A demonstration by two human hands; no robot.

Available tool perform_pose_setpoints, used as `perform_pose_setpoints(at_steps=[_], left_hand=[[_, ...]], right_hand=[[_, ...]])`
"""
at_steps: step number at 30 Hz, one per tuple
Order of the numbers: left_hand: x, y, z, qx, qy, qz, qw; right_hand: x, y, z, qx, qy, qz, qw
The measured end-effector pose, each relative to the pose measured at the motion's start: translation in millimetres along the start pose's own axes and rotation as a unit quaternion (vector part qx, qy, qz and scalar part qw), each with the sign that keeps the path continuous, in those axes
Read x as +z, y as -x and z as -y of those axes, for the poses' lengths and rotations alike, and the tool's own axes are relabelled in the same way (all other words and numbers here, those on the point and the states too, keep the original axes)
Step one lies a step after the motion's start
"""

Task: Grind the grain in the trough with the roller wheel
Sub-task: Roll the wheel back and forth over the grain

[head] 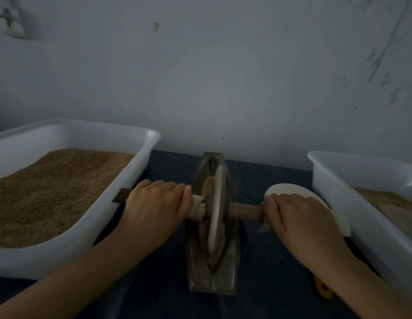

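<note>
I see my left hand [157, 202] and right hand [299, 216] each wrapped round the axle [245, 211] — roller wheel [216, 211] standing in the grain-filled trough [211, 279] mid-table; white tubs flank it

Trough [211, 276] between two tubs [69, 132]

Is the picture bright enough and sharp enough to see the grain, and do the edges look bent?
Head view: dim, bluish light, no glare; the grain in the trough shows only as a soft brown mass; the left tub rim curves near the edge from the wide lens; the wall looks soft and grainy.
</note>
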State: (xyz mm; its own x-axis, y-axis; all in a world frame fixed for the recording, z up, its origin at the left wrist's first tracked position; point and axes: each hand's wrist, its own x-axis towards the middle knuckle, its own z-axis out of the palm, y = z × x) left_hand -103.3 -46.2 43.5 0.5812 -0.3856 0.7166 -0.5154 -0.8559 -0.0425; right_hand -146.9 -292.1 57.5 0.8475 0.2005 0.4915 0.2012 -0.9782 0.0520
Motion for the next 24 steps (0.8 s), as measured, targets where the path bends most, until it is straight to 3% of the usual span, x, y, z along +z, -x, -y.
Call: perform_pose_setpoints(at_steps=[3, 9, 15, 24], left_hand=[[9, -7, 2, -0.01, -0.011, 0.015, 1.0], [37, -31, 11, -0.037, -0.018, 0.029, 0.999], [62, -57, 23, -0.04, -0.071, 0.059, 0.995], [59, -52, 26, -0.03, -0.071, 0.081, 0.994]], right_hand=[[14, -11, -8, 0.023, 0.018, 0.057, 0.998], [46, -40, -24, 0.03, -0.003, -0.006, 1.0], [62, -76, -34, 0.057, 0.023, 0.004, 0.998], [58, -78, -32, 0.007, 0.067, 0.023, 0.997]])
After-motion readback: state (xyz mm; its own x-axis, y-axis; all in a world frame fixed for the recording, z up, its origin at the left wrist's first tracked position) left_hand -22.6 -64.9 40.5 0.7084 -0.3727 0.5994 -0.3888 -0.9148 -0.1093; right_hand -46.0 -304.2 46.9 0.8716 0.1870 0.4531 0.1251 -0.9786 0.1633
